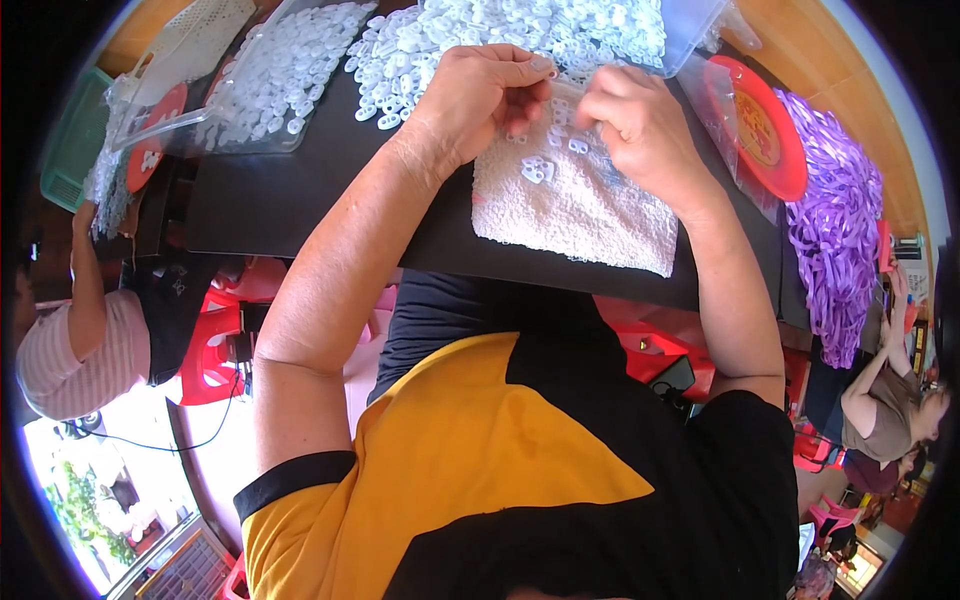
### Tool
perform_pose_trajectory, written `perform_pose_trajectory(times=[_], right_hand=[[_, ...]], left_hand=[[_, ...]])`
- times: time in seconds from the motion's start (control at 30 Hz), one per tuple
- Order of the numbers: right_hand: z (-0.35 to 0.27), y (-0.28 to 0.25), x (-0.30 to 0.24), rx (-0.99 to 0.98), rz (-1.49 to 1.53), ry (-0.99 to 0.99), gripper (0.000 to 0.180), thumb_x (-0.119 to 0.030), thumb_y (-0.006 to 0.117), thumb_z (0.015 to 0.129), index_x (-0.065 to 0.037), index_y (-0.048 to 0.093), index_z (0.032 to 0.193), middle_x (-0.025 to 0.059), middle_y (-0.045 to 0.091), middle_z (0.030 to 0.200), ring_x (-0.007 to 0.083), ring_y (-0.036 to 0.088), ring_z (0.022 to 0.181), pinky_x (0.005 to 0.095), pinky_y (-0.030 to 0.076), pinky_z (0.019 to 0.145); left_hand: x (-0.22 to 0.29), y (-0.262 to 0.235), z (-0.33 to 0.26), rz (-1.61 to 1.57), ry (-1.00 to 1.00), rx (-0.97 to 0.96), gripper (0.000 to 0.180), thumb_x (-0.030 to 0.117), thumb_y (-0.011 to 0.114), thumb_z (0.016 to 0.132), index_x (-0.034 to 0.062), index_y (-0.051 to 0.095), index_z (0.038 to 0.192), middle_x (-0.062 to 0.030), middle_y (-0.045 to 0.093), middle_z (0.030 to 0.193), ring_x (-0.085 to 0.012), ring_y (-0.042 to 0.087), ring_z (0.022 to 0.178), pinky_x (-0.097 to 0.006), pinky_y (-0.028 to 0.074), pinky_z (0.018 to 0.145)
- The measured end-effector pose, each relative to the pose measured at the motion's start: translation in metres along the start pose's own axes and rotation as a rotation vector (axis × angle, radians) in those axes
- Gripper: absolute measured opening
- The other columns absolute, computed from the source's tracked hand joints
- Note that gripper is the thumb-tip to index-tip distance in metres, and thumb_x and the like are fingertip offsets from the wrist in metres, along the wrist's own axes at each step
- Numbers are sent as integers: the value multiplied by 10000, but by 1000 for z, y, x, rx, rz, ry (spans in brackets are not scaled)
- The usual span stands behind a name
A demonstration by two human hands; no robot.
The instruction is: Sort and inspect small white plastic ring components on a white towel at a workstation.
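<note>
My left hand (pixel 492 92) is above the far left part of a pale towel (pixel 610 225), thumb and forefinger pinched together. Something tiny and whitish shows at those fingertips, too small to name. Across from it, my right hand (pixel 640 125) is closed with its fingers curled in; whatever it may hold is hidden. Between and below the hands, several small white plastic pieces with holes lie on the towel, among them a loose piece (pixel 578 146) and a little cluster (pixel 537 170). Just beyond my hands spreads a big heap of similar white pieces (pixel 400 60).
A clear tray of white pieces (pixel 285 75) stands at the far left of the dark table (pixel 260 205). On the right are a red plate (pixel 788 150) and a heap of purple straps (pixel 830 220). One person (pixel 85 340) sits at left, another (pixel 890 400) at right.
</note>
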State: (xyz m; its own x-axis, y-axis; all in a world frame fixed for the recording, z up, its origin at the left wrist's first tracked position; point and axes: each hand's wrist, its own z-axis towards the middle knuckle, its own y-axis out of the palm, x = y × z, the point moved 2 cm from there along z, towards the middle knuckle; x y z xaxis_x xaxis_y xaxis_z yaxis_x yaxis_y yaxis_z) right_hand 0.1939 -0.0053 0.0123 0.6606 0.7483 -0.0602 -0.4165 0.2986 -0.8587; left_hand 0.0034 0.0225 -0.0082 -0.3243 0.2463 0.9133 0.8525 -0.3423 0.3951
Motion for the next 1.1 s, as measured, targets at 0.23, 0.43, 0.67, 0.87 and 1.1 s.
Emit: perform_pose_trajectory(times=[0.23, 0.43, 0.67, 0.87, 1.1], right_hand=[[2, 1, -3, 30, 107, 44, 185, 27, 585, 728, -136, 666, 763, 13, 571, 828, 234, 588, 889, 377, 421, 781], [1, 5, -8, 1, 112, 10, 186, 20, 584, 731, -129, 670, 801, 21, 561, 845, 235, 581, 896, 383, 409, 779], [-2, 6, 4, -47, 56, 135, 181, 16, 574, 729, -122, 672, 792, 42, 558, 834, 251, 582, 898, 396, 405, 786], [20, -7, 21, 74, 407, 396, 139, -22, 593, 783, -47, 654, 905, 117, 678, 885, 314, 662, 793, 372, 517, 692], [51, 21, 66, -69, -15, 336, 140, -69, 612, 802, -85, 665, 930, 77, 653, 902, 287, 633, 788, 377, 490, 683]], left_hand=[[-2, 0, 1, 6, 35, 23, 181, 135, 586, 942, -42, 610, 967, -78, 610, 797, -150, 569, 642, -269, 443, 520], [-1, -2, 2, -36, 40, 121, 179, 125, 592, 930, -44, 612, 984, -81, 607, 804, -159, 571, 644, -272, 444, 522], [-7, 7, 1, 189, 96, 148, 171, 136, 633, 903, -28, 620, 946, -48, 614, 726, -104, 544, 542, -230, 411, 461], [-8, 15, -1, 425, 148, 146, 106, 103, 624, 893, 5, 640, 928, -2, 592, 694, -60, 518, 560, -216, 407, 492], [-19, 16, 0, 595, 237, 98, 99, 77, 645, 855, -16, 630, 886, -16, 588, 690, -75, 535, 574, -243, 439, 531]])
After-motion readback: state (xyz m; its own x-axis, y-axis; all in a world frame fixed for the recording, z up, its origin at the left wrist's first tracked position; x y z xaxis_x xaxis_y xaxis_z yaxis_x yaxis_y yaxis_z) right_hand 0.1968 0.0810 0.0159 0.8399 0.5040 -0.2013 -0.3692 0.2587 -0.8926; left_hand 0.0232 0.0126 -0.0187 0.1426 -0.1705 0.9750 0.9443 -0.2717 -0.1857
